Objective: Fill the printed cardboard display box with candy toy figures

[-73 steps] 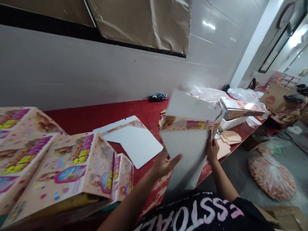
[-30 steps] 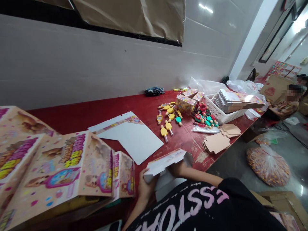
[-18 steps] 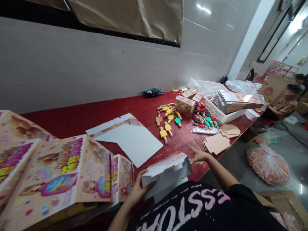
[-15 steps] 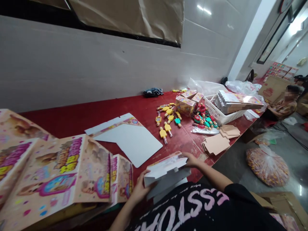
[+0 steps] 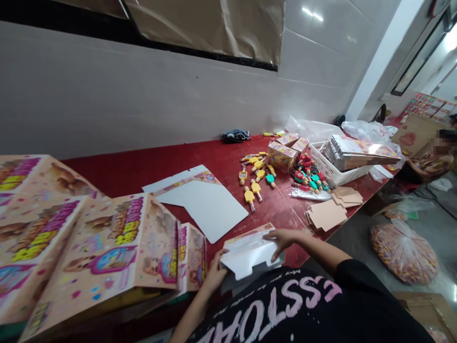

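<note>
We see the left hand (image 5: 214, 274) gripping the left end of a white, half-folded cardboard box (image 5: 250, 251) at the near edge of the red desk (image 5: 150, 166). The right hand (image 5: 282, 237) lies flat on the box's top flap, fingers (image 5: 276, 252) spread. Yellow toy figures (image 5: 254, 178) lie beyond the box.

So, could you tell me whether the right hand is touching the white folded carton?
Touching: the head view shows the right hand lying flat on the white folded carton.

The scene was evenly and brightly lit from overhead; ceiling lamps glared as white streaks on the glossy wall (image 5: 314, 57). Shadows on the table (image 5: 143, 169) were soft. Wide-angle distortion bent the edges, the printed boxes (image 5: 89, 247) at left were slightly blurred, and the far doorway was overexposed.
</note>
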A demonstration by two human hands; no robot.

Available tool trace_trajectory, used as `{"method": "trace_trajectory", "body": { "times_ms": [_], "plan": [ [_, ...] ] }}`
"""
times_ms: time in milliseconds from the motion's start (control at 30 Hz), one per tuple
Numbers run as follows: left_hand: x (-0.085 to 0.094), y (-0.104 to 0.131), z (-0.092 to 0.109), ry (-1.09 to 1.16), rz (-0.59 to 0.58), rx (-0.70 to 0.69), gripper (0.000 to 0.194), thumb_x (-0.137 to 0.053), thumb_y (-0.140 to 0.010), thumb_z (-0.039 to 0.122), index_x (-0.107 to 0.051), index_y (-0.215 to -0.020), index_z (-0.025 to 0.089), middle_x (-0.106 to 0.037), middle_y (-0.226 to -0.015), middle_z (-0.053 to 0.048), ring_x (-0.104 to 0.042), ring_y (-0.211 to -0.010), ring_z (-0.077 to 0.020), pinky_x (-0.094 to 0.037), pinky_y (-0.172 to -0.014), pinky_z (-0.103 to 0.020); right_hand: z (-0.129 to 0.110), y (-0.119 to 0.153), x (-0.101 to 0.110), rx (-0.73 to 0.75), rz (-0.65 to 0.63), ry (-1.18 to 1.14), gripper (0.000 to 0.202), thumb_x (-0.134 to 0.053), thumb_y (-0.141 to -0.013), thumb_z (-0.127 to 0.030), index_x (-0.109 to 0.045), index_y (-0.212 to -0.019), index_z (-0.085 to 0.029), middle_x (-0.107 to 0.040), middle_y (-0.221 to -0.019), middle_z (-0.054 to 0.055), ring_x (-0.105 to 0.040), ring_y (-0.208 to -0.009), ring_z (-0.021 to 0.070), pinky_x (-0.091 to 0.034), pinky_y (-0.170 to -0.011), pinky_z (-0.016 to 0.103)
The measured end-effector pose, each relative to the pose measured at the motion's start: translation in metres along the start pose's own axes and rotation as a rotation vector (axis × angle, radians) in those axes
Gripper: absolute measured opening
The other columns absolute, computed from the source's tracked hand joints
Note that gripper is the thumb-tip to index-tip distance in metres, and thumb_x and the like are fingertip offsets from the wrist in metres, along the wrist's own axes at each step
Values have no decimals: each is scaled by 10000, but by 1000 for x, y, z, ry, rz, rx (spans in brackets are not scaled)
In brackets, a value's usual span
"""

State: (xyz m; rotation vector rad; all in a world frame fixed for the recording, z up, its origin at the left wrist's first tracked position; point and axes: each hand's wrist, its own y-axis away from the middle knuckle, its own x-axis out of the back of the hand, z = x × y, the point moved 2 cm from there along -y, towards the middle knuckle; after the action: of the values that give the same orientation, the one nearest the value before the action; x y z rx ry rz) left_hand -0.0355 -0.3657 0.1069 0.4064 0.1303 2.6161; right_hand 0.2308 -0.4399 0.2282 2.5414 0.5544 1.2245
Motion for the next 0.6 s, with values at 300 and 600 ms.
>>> {"method": "trace_trajectory", "body": {
  "times_ms": [300, 600],
  "plan": [
    [-4, -2, -7, -30, -116, -114, 689, -631, -551, 432, -424, -1158, 179, -411, -1264, -146, -344, -1267, -321, -254, -1075, -459, 22, -14, -38, -214, 293, 258, 648, -735, -648, -437, -555, -1255, -299, -548, -1290, 91, -556, -1112, 321, -429, -931, 420],
    [-20, -5, 23, 87, 10, -59, 612, -540, -623, 644, -541, -1038, 194, -510, -1164, -128, -414, -1196, -315, -266, -1070, -486, -51, -40, -38, 83, 158, 448, 844, -703, -650, -544, -395, -1380, -256, -468, -1365, 115, -475, -1201, 303, -361, -994, 416]
  ]
}}
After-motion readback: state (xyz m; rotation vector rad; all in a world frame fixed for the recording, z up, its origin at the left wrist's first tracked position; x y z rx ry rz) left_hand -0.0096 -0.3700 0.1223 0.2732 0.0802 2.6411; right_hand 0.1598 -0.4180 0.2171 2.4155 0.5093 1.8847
